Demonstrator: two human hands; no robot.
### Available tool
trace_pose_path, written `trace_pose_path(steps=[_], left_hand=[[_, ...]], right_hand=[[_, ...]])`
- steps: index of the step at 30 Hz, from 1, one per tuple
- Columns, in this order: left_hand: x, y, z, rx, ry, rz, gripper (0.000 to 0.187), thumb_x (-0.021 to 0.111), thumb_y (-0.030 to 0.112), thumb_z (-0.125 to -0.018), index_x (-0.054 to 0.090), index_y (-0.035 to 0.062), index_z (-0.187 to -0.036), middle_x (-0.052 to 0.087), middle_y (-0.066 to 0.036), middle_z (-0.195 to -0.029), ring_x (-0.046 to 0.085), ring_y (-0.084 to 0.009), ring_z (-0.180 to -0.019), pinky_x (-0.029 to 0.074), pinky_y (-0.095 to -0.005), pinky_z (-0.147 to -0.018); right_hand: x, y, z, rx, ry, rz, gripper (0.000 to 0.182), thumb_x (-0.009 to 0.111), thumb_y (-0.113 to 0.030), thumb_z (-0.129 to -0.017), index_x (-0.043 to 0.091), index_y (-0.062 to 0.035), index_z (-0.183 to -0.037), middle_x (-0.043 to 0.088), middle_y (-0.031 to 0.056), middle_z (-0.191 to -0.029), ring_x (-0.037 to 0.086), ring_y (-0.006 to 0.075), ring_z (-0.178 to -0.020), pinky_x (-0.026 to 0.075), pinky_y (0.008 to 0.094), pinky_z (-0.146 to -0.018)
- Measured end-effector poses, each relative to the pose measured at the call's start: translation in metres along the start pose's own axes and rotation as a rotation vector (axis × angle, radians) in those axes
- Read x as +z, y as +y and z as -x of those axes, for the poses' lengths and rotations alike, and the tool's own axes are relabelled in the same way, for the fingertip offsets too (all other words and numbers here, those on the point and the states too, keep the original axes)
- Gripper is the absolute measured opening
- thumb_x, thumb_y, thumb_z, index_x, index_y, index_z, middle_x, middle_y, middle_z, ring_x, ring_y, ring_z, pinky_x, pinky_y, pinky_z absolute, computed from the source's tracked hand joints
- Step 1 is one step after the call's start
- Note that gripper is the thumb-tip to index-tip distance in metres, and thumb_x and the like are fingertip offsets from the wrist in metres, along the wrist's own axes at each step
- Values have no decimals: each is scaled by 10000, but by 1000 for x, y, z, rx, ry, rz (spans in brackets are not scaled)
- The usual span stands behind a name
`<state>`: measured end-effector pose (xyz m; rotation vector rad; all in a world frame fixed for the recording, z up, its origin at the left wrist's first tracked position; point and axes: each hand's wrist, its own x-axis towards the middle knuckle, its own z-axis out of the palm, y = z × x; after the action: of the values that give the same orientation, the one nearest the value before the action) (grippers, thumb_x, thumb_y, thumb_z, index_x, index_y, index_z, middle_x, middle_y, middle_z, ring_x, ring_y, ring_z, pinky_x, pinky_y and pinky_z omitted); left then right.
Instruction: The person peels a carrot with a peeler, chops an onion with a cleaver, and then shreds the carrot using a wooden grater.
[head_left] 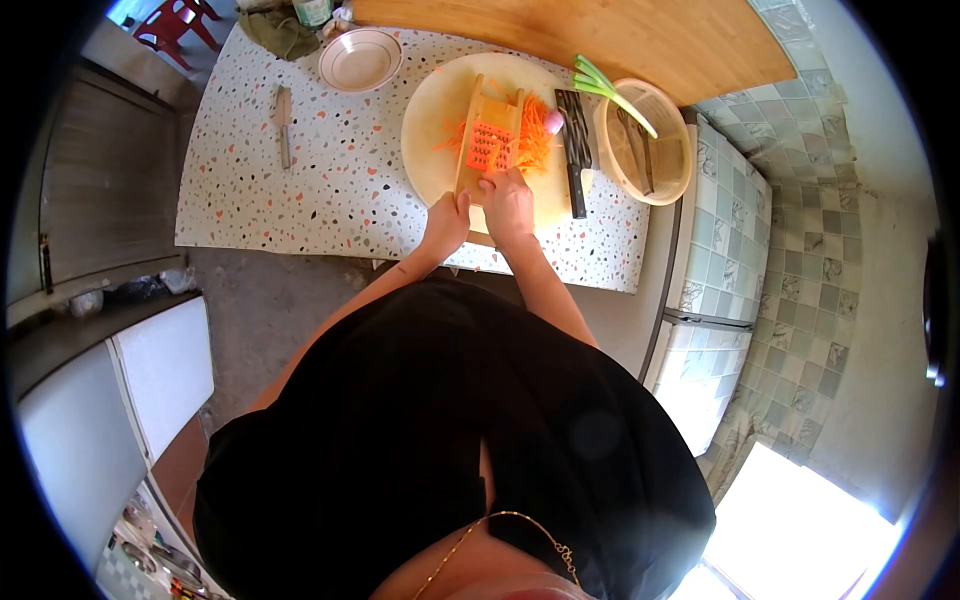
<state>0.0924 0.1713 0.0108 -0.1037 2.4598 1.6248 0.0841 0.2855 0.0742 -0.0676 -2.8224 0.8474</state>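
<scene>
A wooden grater point(492, 145) with an orange grating plate lies tilted on the round cutting board point(425, 125). My left hand point(447, 222) is closed round the grater's near end. Just right of it, my right hand point(509, 204) is closed over the lower part of the grating plate, on what looks like a piece of carrot point(494, 157), mostly hidden by the fingers. Shredded carrot point(535, 140) is heaped right of the grater, with a few shreds to its left. A small pinkish bulb point(553, 122) sits beside the heap, near a black-handled knife point(577, 180).
A tan basket point(682, 165) at the right holds utensils, with a green onion point(618, 95) across it. At the back left are a shallow bowl point(361, 61) and a dark cloth point(279, 34). A small knife point(285, 130) lies on the speckled table point(330, 180).
</scene>
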Motion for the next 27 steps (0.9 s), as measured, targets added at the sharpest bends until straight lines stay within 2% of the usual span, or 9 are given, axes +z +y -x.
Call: trace_pose_path(steps=[9,11,14,17,20,24,25,26,27], left_hand=[[-1,6,4,-66,-27,15,495,439,383,-991,570,-68,-837,602,-304,-790,596,-473,-798,460,-490,-683],[-2,8,2,-86,-36,19,489,436,380,-992,569,-66,-843,603,-300,-793,596,-471,-800,460,-489,-686],[-1,9,3,-86,-22,48,480,432,377,-993,568,-60,-850,607,-292,-795,598,-464,-799,460,-486,-689],[-2,9,2,-58,7,51,478,432,380,-992,566,-54,-846,608,-284,-787,601,-453,-787,461,-479,-686],[9,4,7,-51,-5,46,472,444,373,-988,566,-60,-845,606,-296,-780,597,-472,-780,464,-499,-683],[1,7,7,-114,-73,66,470,461,371,-981,564,-66,-843,604,-311,-779,588,-500,-782,466,-527,-687],[2,6,7,-103,-62,23,492,431,395,-994,555,-48,-821,602,-268,-756,603,-428,-753,460,-471,-664],[2,5,9,-115,-59,29,492,431,395,-994,555,-48,-821,602,-268,-756,603,-428,-753,460,-471,-664],[2,6,6,-99,-38,28,492,432,394,-993,555,-51,-824,603,-269,-758,603,-431,-758,459,-474,-667]], right_hand=[[12,13,-35,61,-3,25,55,659,-28,-784,626,0,-818,619,186,-873,629,362,-791,515,425,-715],[16,21,-44,82,4,-8,82,661,-48,-796,614,12,-766,639,186,-830,628,369,-797,499,443,-715],[20,20,-56,33,-3,79,76,673,-33,-771,625,-5,-823,638,181,-875,638,364,-799,514,432,-722],[29,31,-84,51,6,93,83,670,-52,-788,620,15,-788,659,193,-822,640,368,-769,503,439,-691],[40,50,-119,76,62,0,98,671,-70,-794,621,8,-826,664,182,-828,640,359,-777,501,427,-692],[10,30,-99,67,92,-25,137,673,-100,-802,603,0,-864,659,170,-807,640,348,-770,498,421,-685],[-5,19,-84,77,21,9,146,656,-105,-820,584,-2,-896,650,181,-829,633,366,-785,495,443,-696],[-15,12,-68,84,-62,48,156,638,-110,-838,566,-4,-927,641,191,-852,625,384,-801,491,465,-707],[-15,13,-60,43,-31,34,161,665,-104,-815,571,-6,-902,635,180,-814,626,367,-773,494,443,-686]])
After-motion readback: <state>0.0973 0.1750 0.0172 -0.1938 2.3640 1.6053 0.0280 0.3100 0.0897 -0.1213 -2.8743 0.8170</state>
